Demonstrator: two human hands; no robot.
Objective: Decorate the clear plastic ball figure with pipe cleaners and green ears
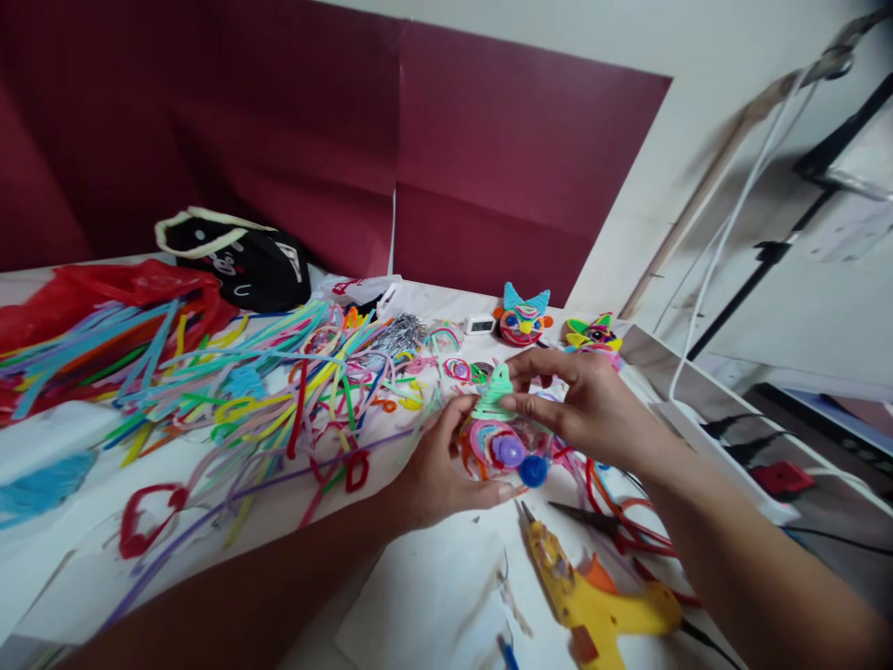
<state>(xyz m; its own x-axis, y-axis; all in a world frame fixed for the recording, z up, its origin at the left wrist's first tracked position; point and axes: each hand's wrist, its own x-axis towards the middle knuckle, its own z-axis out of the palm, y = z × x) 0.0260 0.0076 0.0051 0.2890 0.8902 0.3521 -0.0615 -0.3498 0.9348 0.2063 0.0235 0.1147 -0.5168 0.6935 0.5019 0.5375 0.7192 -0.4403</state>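
Note:
My left hand [436,470] holds a round, colourful pipe-cleaner piece [488,445] with pink and orange rings and a purple knob, its fingers wrapped round the left side. A blue pompom [533,471] sits at that piece's lower right. My right hand [579,400] pinches a light green pipe-cleaner triangle [494,393] between thumb and fingers, at the top of the round piece. Below my hands, a yellow glue gun [593,600] lies on the white table, its nozzle pointing up and left. Dark-bladed scissors [593,519] rest beside it.
Many pipe cleaners [279,372] spread over the left side. Behind them are a red plastic bag [150,279] and a black bag [244,270]. A finished-looking face figure [523,321] stands at the back by a small white clock [479,326]. Cables and a power strip [739,456] are at right.

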